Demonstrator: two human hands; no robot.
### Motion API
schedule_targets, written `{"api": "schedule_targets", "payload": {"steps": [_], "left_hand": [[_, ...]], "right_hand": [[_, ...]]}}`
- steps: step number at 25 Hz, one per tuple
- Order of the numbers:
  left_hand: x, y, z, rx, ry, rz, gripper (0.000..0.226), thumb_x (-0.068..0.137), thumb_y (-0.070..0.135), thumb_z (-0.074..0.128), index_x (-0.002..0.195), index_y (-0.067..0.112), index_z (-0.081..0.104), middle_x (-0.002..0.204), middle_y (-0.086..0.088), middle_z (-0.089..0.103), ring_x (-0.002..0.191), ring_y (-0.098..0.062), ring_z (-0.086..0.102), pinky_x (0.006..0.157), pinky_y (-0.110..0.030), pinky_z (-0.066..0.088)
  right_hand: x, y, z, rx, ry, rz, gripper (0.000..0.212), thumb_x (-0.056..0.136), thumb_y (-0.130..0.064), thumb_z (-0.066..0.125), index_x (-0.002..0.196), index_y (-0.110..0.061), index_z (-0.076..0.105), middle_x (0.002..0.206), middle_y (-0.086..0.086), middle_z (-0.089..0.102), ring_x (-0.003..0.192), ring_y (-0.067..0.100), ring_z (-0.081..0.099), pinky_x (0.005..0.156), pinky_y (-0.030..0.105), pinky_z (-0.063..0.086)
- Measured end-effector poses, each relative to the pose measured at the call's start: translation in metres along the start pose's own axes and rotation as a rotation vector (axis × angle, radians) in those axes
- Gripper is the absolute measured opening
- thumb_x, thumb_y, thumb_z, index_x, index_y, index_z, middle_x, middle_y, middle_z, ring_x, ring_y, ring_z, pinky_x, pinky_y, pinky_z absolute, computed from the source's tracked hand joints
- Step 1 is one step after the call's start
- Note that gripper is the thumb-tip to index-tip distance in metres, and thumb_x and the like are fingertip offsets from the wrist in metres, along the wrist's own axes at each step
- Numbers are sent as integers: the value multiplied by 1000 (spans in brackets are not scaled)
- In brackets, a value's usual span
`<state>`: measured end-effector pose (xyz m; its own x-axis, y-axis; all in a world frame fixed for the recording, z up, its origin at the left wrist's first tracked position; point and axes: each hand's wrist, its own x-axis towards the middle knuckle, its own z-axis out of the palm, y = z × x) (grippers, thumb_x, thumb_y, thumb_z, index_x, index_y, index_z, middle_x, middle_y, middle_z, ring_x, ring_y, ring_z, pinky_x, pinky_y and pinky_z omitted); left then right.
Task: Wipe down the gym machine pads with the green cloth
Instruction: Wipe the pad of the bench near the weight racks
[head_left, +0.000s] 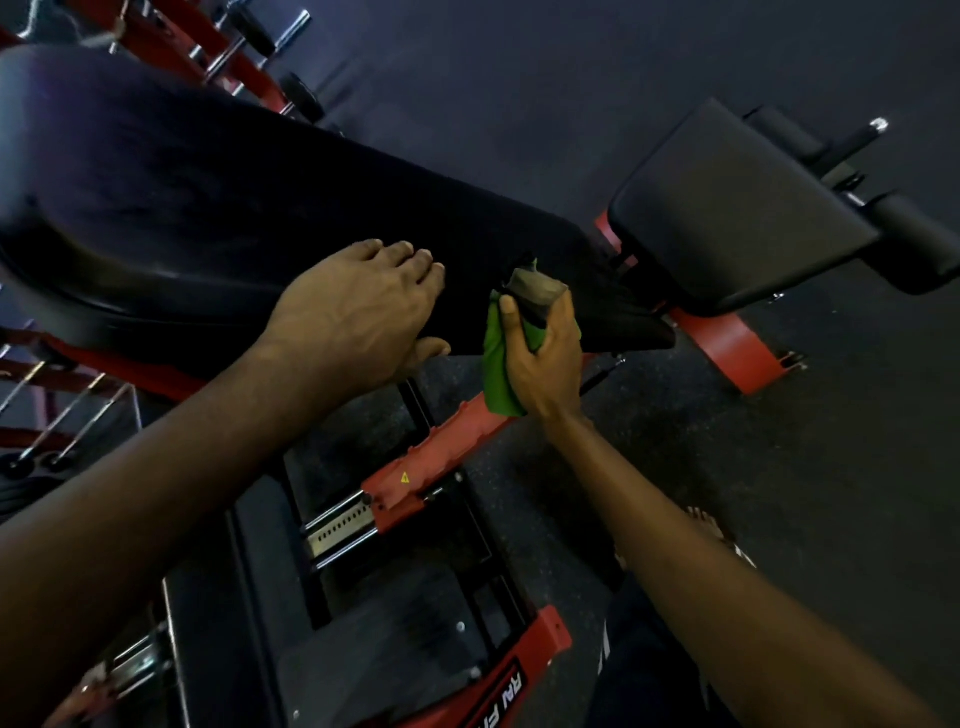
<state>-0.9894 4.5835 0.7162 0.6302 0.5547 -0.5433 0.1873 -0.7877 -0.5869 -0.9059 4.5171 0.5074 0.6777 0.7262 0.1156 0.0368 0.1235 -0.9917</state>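
There's the green cloth (497, 364), bright and bunched up, gripped in the right hand (548, 358) with a fold hanging down below the thumb, just beside the narrow end of the long black pad (208, 197). That pad runs slanted across the view, smooth and dark, with the left hand (358, 312) flat on its near edge. Past its end sits a squarish black pad (737, 208), apart from the cloth.

A black strip label (503, 699) on the red steel base beam (548, 634) at the bottom carries white block capitals, seen turned sideways. "RN" reads clearly; the next letters, perhaps starting with "F", run out of view. A small yellow triangular warning sticker (404, 477) sits on the red steel adjustment bracket (447, 436); its symbol is too small to read.
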Motion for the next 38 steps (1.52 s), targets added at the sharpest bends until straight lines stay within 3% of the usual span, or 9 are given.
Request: {"api": "schedule_targets", "payload": {"steps": [3,6,10,12,18,25,29,32,38], "left_hand": [[6,5,-2,-6,-11,-15,84,98,65,21,158,6,15,164,-14,22,152,-27,23,123,-40,23],[10,7,-3,-4,-45,-11,90,96,68,22,159,5,10,166,-15,17,153,-27,19,124,-39,21],[10,7,-2,32,-71,-8,93,96,70,23,159,4,3,167,-16,11,154,-28,16,124,-40,19],[13,8,0,27,-75,-9,93,96,70,23,159,4,4,166,-17,11,154,-29,16,124,-40,20],[25,13,3,16,-89,-41,96,94,70,31,158,2,8,166,-19,14,153,-29,17,125,-41,18],[56,23,9,5,-122,8,104,90,75,36,158,2,5,167,-17,10,154,-28,15,125,-41,17],[72,33,14,13,-123,50,107,89,77,35,158,2,2,167,-17,7,154,-27,13,125,-40,16],[80,35,17,-14,-125,77,105,90,74,38,159,2,2,167,-16,5,155,-27,11,125,-40,15],[90,41,21,-14,-126,114,104,92,73,36,158,2,-2,167,-16,2,155,-26,9,126,-39,14]], "right_hand": [[-2,-15,7,4,-21,-37,43,98,-45,53,125,-12,58,125,1,59,121,15,55,104,38,44],[3,-1,-3,1,-94,-46,33,101,-34,52,123,-11,61,125,1,60,121,13,56,104,41,45],[22,31,-27,-94,4,259,32,102,-38,53,119,-13,62,112,0,61,104,8,57,89,21,42],[22,27,-22,-88,12,328,34,102,-41,53,120,-14,61,113,0,62,102,5,56,87,23,44],[2,8,-4,11,-1,49,32,95,-33,65,119,-13,60,116,-1,59,112,13,59,97,27,47],[33,52,-28,-139,43,379,45,93,-43,64,124,-10,60,117,2,62,110,15,60,92,30,48],[15,24,-22,-79,79,294,31,93,-35,67,116,-15,62,113,-3,62,104,7,59,87,17,43],[4,25,-20,-38,19,182,29,93,-26,68,117,-11,62,116,1,61,109,9,60,94,23,48],[55,83,-44,-214,36,469,42,93,-37,67,124,-10,59,122,9,62,114,28,59,91,35,46]]}}
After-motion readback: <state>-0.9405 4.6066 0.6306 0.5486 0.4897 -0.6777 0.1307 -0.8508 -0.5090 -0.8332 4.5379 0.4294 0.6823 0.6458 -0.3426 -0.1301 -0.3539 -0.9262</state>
